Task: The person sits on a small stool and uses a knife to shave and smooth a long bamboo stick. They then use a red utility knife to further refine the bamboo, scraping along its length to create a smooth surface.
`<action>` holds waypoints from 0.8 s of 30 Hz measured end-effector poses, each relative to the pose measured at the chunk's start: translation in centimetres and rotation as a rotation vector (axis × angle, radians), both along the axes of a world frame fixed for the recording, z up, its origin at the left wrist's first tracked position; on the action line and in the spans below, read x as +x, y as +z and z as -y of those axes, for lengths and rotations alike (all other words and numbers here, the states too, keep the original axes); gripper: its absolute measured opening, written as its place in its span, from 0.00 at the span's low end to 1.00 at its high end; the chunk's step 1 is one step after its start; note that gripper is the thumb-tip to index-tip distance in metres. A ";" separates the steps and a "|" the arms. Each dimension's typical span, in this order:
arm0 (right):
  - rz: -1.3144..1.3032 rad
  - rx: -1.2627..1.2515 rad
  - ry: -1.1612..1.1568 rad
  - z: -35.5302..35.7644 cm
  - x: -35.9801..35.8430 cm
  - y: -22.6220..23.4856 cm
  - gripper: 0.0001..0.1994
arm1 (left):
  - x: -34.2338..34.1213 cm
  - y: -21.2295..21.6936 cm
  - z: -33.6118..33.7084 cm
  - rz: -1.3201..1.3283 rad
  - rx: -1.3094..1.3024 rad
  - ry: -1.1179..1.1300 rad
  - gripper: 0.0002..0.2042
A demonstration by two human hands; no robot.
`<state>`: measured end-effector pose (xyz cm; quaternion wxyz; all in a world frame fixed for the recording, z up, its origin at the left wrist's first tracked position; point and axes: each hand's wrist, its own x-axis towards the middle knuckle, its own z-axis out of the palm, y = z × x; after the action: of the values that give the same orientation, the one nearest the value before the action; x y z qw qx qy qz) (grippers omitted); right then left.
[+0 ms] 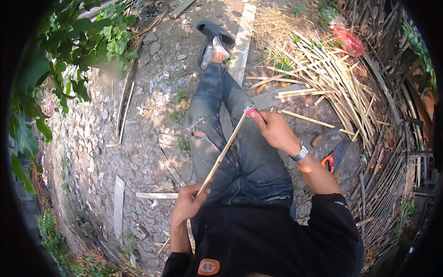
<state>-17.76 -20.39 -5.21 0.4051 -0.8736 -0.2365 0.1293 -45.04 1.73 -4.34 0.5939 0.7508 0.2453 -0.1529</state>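
Stony ground [138, 138] lies under the seated person's jeans [240, 157]; split bamboo strips [332, 78] pile at two o'clock. Left hand [187, 203] grips a bamboo strip [221, 154]; right hand [274, 129] clenches a red-handled tool [251, 112] at its far end.

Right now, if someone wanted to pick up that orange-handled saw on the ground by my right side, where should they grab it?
Take the saw by its orange handle, the end nearest the right forearm, coming from above. The handle is the thick, rounded part; the dark blade runs away toward the bamboo strips and lies flat on the ground.
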 end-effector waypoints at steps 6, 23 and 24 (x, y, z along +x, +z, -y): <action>-0.202 0.036 0.174 -0.3 -1.2 1.1 0.31 | 0.7 -0.5 0.7 0.050 -0.006 0.138 0.18; 0.158 -0.085 0.298 -1.6 -5.5 0.9 0.24 | 1.9 -0.7 0.0 0.103 -0.047 0.095 0.18; 0.168 -0.088 0.304 -1.6 -5.5 0.8 0.24 | 1.9 -0.7 0.0 0.106 -0.062 0.100 0.18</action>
<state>-23.24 -18.79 -4.37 0.3211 -0.8524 -0.3929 0.1259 -43.13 1.75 -4.99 0.6360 0.7258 0.2461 -0.0906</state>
